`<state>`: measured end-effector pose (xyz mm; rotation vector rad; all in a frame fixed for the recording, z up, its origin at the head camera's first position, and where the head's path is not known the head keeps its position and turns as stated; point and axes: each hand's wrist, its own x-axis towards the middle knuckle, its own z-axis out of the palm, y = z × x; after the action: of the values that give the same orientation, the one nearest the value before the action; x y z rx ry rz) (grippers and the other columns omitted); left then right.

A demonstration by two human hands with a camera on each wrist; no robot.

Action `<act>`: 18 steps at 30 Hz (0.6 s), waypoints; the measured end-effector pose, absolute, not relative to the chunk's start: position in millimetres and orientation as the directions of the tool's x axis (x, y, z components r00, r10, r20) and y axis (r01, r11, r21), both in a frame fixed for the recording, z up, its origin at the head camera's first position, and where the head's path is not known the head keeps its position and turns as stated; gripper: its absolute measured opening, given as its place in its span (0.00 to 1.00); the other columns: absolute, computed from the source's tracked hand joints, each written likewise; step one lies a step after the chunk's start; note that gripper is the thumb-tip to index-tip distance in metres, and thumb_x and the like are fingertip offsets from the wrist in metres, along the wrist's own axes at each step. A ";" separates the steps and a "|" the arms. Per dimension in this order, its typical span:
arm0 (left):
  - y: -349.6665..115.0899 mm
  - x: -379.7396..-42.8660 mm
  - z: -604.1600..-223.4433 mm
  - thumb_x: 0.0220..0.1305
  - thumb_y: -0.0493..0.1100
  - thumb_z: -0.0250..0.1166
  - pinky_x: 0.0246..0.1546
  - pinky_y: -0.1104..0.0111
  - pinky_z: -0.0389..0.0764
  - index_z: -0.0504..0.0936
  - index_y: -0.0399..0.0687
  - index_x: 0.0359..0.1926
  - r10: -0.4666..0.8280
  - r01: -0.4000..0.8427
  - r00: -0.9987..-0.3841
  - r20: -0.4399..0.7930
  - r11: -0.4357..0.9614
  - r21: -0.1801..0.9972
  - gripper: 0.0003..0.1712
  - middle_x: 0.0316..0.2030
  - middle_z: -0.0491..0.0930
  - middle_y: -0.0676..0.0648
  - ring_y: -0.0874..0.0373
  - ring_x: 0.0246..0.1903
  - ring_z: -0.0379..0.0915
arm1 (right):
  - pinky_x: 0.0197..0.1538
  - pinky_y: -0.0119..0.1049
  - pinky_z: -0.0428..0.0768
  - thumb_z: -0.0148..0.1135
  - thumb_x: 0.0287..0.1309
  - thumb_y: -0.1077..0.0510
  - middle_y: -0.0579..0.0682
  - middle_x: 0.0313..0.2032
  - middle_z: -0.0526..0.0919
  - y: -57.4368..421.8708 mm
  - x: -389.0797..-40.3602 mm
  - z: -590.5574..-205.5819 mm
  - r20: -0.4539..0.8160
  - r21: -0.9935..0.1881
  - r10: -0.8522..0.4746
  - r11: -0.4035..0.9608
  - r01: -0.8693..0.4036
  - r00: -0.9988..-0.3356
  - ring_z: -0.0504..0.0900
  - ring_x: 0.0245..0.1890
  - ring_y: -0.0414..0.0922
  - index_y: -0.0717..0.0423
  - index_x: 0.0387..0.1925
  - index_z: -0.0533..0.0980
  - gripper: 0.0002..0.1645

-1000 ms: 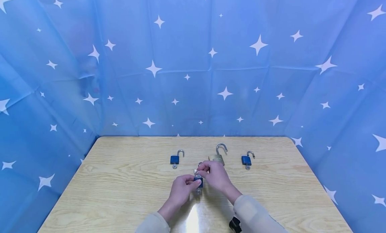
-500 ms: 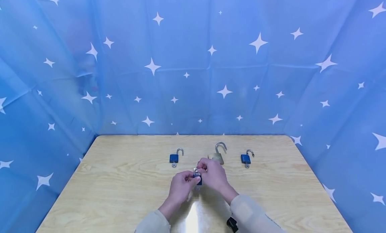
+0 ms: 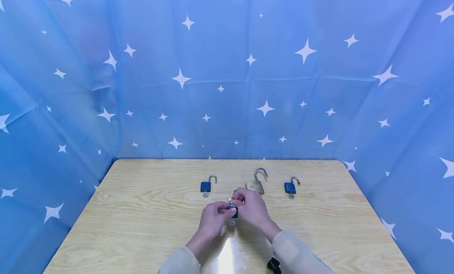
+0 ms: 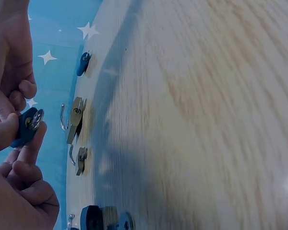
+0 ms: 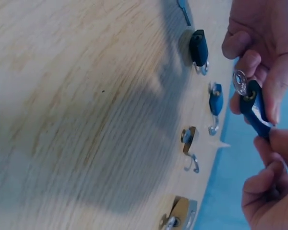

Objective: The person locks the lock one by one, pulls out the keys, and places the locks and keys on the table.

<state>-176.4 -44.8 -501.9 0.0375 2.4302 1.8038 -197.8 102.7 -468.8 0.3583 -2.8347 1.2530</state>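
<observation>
My left hand point(image 3: 213, 219) holds a small blue padlock point(image 3: 234, 213) by its body, thumb across the front. A silver key point(image 5: 239, 82) stands in its keyhole, facing me. My right hand point(image 3: 252, 205) pinches the padlock's shackle end, fingers curled and thumb against it. In the left wrist view the padlock point(image 4: 25, 127) sits between both hands, raised off the table. The shackle is partly covered by my fingers. Just behind the hands lies a small brass padlock point(image 4: 80, 160), mostly hidden in the head view.
Farther back on the wooden table point(image 3: 142, 211) lie a blue padlock point(image 3: 205, 187) at left, a larger brass padlock point(image 3: 256, 186) and another blue padlock point(image 3: 290, 188) at right, shackles swung open. A dark blue padlock point(image 5: 198, 49) shows in the wrist views. A starred blue curtain point(image 3: 227, 69) surrounds the table.
Both hands keep their hold on the blue padlock. They and the padlock have shifted slightly upward in the head view, which has itself moved a little.
</observation>
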 end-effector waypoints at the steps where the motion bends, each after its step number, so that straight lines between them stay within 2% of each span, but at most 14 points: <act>1: -45.1 -176.7 -501.9 0.57 0.48 0.69 0.25 0.68 0.74 0.83 0.44 0.34 0.095 -0.044 -0.993 -0.076 0.296 0.954 0.12 0.25 0.81 0.50 0.54 0.26 0.76 | 0.24 0.34 0.70 0.62 0.56 0.65 0.41 0.25 0.78 103.5 -197.7 -469.3 0.109 -0.732 -0.202 0.646 -0.216 -0.973 0.71 0.23 0.40 0.48 0.28 0.77 0.08; 6: -46.0 -177.7 -500.2 0.58 0.50 0.68 0.26 0.68 0.72 0.83 0.45 0.33 0.114 -0.040 -0.990 -0.079 0.307 0.951 0.12 0.25 0.81 0.50 0.57 0.25 0.74 | 0.25 0.34 0.72 0.61 0.60 0.61 0.42 0.27 0.79 108.7 -195.1 -468.3 0.103 -0.755 -0.209 0.620 -0.213 -0.972 0.73 0.24 0.39 0.49 0.35 0.79 0.04; 11: -47.6 -178.3 -499.2 0.58 0.50 0.68 0.29 0.66 0.73 0.84 0.46 0.34 0.115 -0.055 -0.989 -0.095 0.315 0.948 0.12 0.26 0.82 0.50 0.58 0.27 0.74 | 0.24 0.34 0.71 0.59 0.62 0.59 0.44 0.30 0.80 115.4 -190.2 -468.6 0.091 -0.753 -0.174 0.632 -0.182 -0.981 0.72 0.23 0.40 0.51 0.44 0.79 0.09; 16: -51.9 -178.6 -500.3 0.58 0.50 0.68 0.34 0.63 0.75 0.83 0.45 0.37 0.097 -0.073 -0.989 -0.110 0.327 0.942 0.13 0.29 0.83 0.50 0.58 0.30 0.76 | 0.26 0.33 0.71 0.59 0.62 0.60 0.44 0.29 0.80 120.4 -177.7 -481.4 0.067 -0.741 -0.156 0.654 -0.154 -0.985 0.71 0.23 0.38 0.52 0.41 0.80 0.08; 18: -53.8 -178.9 -501.2 0.58 0.50 0.68 0.34 0.63 0.75 0.83 0.45 0.37 0.084 -0.082 -0.990 -0.116 0.336 0.938 0.14 0.29 0.82 0.50 0.58 0.31 0.75 | 0.24 0.32 0.72 0.59 0.62 0.60 0.44 0.29 0.81 120.9 -170.1 -488.8 0.044 -0.755 -0.174 0.639 -0.147 -0.984 0.72 0.20 0.38 0.52 0.41 0.81 0.08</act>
<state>-178.9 -53.8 -501.2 0.0026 2.4470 1.7309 -170.1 120.9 -488.8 0.2820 -2.8738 1.3189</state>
